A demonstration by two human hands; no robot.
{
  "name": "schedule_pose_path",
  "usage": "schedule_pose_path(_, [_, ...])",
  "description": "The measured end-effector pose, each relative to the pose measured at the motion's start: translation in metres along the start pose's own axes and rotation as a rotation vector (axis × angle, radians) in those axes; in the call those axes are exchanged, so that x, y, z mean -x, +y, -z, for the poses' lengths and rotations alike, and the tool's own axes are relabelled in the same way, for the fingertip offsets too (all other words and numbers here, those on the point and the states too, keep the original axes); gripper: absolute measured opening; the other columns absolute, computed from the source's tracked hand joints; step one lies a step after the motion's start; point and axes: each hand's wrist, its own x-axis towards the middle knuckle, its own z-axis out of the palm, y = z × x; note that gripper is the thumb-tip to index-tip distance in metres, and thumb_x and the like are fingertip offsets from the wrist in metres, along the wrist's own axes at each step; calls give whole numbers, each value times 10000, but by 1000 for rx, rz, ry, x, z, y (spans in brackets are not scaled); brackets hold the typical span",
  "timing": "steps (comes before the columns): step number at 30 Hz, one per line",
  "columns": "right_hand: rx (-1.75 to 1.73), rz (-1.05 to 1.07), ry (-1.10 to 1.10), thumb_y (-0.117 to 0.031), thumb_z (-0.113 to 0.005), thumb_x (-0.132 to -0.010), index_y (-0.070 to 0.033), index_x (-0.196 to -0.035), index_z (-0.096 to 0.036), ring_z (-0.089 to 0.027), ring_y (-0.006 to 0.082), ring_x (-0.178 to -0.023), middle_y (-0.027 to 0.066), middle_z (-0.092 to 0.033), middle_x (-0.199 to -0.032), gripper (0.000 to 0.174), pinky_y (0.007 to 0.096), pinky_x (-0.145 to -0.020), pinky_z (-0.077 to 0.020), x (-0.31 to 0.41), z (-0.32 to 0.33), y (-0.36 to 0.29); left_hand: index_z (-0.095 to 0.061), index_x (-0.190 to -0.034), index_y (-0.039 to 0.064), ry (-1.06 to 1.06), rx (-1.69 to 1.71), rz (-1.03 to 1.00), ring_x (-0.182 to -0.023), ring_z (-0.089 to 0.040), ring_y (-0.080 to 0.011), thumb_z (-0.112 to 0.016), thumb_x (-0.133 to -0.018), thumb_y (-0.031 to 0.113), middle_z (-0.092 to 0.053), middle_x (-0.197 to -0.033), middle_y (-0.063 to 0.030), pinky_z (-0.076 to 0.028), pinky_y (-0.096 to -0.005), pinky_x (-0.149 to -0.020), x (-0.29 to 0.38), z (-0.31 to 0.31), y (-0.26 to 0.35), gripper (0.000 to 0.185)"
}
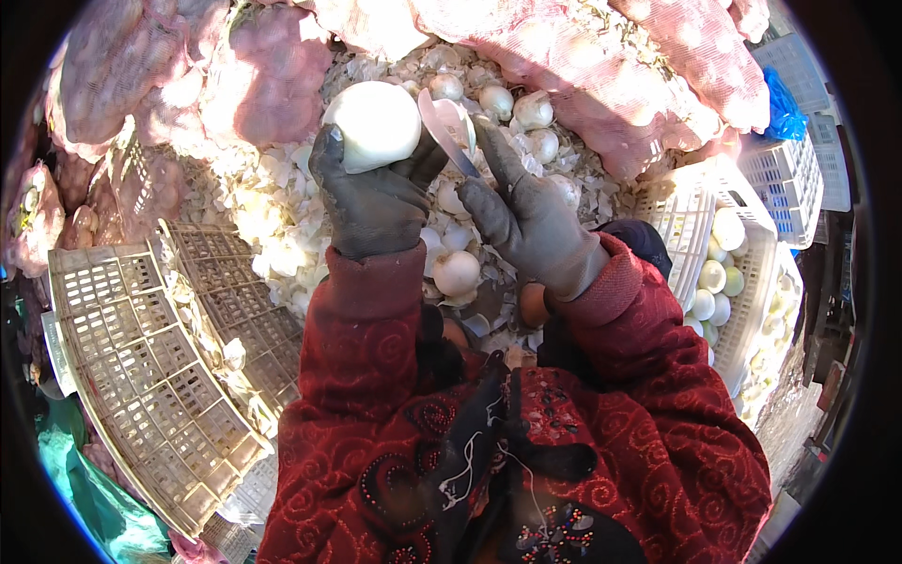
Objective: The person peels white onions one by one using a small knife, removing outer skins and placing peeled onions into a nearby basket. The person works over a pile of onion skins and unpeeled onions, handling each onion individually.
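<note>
A peeled white onion [373, 125] rests in my left hand [373, 201], which wears a dark grey work glove and has its fingers around the onion's underside. My right hand [532, 218], in a grey glove, grips a knife [445, 134] whose blade points up and left beside the onion. A pale piece of onion layer or skin [461, 123] lies between the blade and my right fingers. The knife's handle is mostly hidden by the glove. Below my hands, an unpeeled white onion [456, 273] lies among several others on loose skins.
Pink mesh sacks of onions [268, 77] line the far side, with more at the upper right [592, 77]. Onion skins [275, 211] cover the ground. Plastic crates [155, 366] stand at the left. At the right, a white crate [750, 303] holds peeled onions [712, 276]; a blue plastic bag [783, 106] sits beyond.
</note>
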Motion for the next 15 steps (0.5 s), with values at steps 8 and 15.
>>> schedule_pose_path(8, [391, 96, -53, -487, -504, -922, 85, -1435, -134, -643, 361, -603, 192, -639, -677, 853, 445, -553, -515, 2, -8, 3, -434, -1297, 45, -266, -543, -189, -1076, -574, -254, -396, -953, 416, -551, -1199, -148, -505, -385, -888, 5, -2, -19, 508])
schedule_pose_path(15, [143, 70, 197, -332, -530, -951, 27, -1335, -412, -671, 336, -668, 193, -654, -734, 539, 390, -586, -527, -4, -7, 4, -395, -1340, 36, -216, -28, 58, -1054, -579, -273, -469, -908, 456, -530, -1233, -154, -511, -383, -847, 19, -13, -28, 607])
